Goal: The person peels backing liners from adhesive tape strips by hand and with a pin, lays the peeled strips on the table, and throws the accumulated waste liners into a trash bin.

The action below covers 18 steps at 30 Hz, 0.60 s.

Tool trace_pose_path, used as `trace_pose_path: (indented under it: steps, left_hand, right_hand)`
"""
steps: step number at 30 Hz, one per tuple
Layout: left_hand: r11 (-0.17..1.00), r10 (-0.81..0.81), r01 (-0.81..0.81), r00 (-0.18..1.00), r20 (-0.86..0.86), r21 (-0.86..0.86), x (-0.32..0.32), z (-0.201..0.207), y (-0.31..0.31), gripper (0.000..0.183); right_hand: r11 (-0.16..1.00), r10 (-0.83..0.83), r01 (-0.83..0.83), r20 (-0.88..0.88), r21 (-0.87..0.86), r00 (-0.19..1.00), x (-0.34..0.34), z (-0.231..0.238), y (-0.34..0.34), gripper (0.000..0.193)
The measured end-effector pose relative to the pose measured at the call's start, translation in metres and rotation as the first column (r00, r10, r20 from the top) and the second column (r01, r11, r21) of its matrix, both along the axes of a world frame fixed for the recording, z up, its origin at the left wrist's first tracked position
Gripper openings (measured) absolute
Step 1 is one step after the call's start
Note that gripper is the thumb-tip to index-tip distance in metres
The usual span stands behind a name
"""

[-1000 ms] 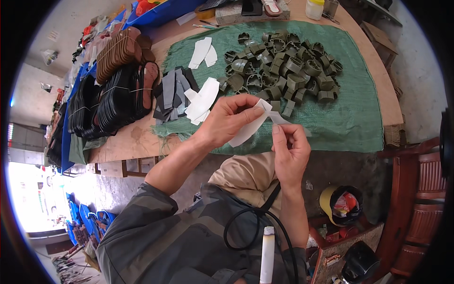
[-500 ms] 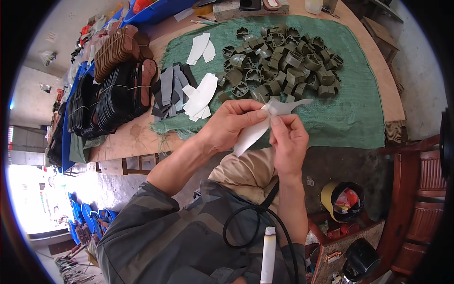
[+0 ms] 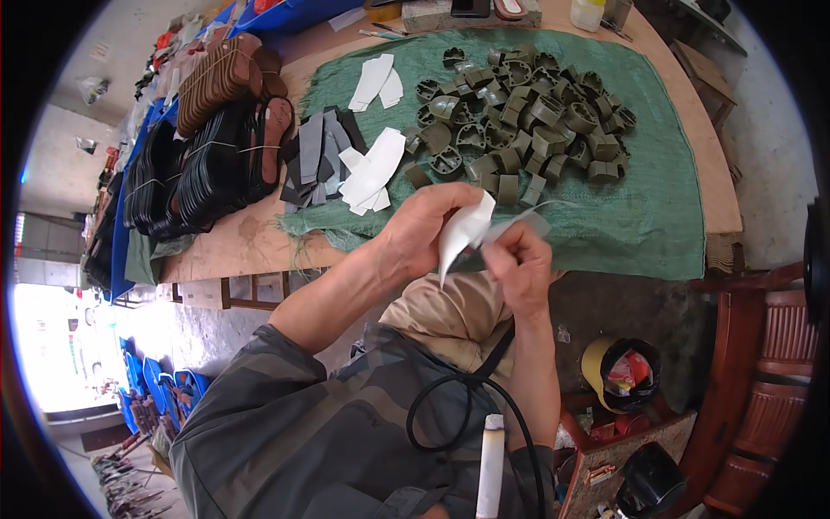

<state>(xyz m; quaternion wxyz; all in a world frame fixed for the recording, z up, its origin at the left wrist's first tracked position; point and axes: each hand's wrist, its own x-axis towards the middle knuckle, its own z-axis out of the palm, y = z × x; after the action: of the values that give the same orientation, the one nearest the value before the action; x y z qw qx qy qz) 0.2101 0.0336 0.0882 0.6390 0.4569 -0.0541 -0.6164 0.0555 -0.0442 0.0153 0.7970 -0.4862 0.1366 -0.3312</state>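
My left hand [image 3: 417,232] is closed on a white, curved cut piece [image 3: 465,230] that bends downward over the near edge of the green sheet. My right hand [image 3: 522,270] is closed in a pinch on a translucent film [image 3: 526,225], which curls up and to the right, partly blurred. Film and white piece are close together between my hands; whether they still touch I cannot tell. Beyond them lies a heap of olive-green shoe heels [image 3: 545,112]. More white cut pieces [image 3: 373,169] lie left of the heels, beside grey and black cut strips [image 3: 318,151].
Banded stacks of black insoles [image 3: 207,169] and brown insoles [image 3: 216,86] stand on the table's left. A green woven sheet [image 3: 657,190] covers much of the tabletop. A yellow-rimmed bin [image 3: 596,368] and a wooden chair [image 3: 778,389] stand at lower right.
The translucent film has come away from much of the white piece. My right hand has moved slightly down with the film; my left hand has turned the white piece more upright.
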Motion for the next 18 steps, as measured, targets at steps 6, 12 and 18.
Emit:
trace_pose_path:
  steps: [6,12,18]
  left_hand:
    - [0.963,0.264,-0.238,0.928,0.262,-0.129,0.043,-0.009,0.002,0.022]
    - [0.847,0.531,-0.444,0.685,0.499,-0.291,0.119,-0.005,0.018,0.016]
    - [0.95,0.176,-0.278,0.113,0.978,-0.139,0.137,-0.028,0.027,0.015]
  right_hand:
    - [0.903,0.307,-0.291,0.001,-0.317,0.952,-0.029,0.0,0.019,0.013]
    - [0.948,0.307,-0.311,0.063,0.07,0.949,-0.078,-0.006,0.048,0.03]
    - [0.945,0.295,-0.27,-0.122,0.183,0.948,-0.083,-0.012,0.039,0.034]
